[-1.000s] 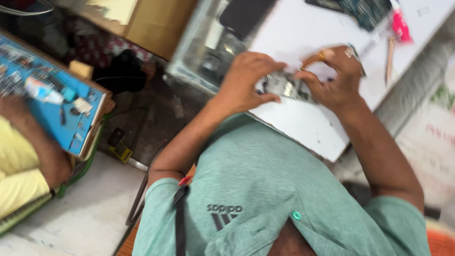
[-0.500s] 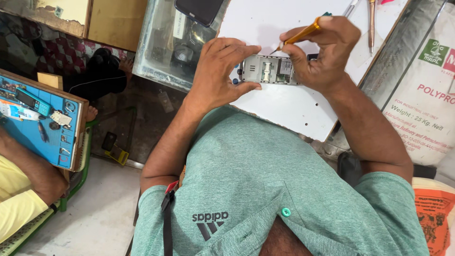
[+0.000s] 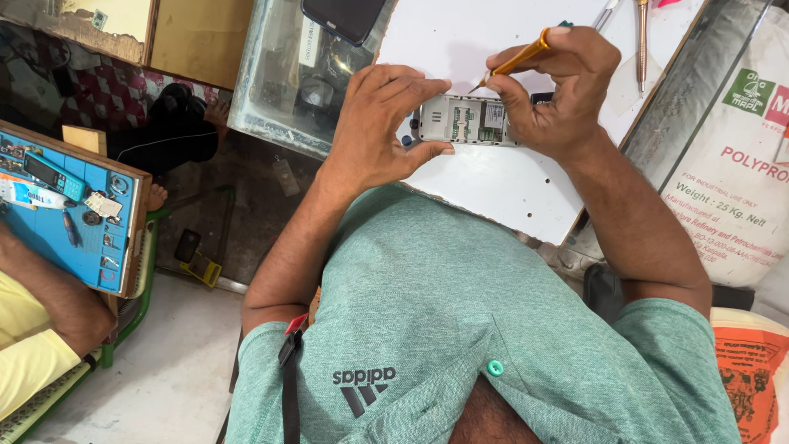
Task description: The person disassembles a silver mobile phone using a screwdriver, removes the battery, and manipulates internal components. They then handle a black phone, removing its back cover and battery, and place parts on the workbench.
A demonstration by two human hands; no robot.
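Note:
A small grey mobile phone (image 3: 464, 120) with its back cover off lies sideways over a white board (image 3: 501, 185), its inner parts showing. My left hand (image 3: 374, 127) grips the phone's left end between thumb and fingers. My right hand (image 3: 563, 90) pinches a thin orange-handled screwdriver (image 3: 519, 59) and also steadies the phone's right end. The screwdriver's tip points down at the phone's upper edge, near the middle.
A dark phone (image 3: 341, 16) lies on a glass case (image 3: 288, 90) at the top. More slim tools (image 3: 641, 33) rest on the board's far side. A printed white sack (image 3: 731, 164) stands at the right. At the left, another person's yellow-sleeved arm (image 3: 41, 329) lies beside a blue tray (image 3: 70, 222) of small parts.
Both hands and the phone have shifted lower and to the middle of the view. The orange screwdriver now shows in my right hand, its tip brought down to the phone.

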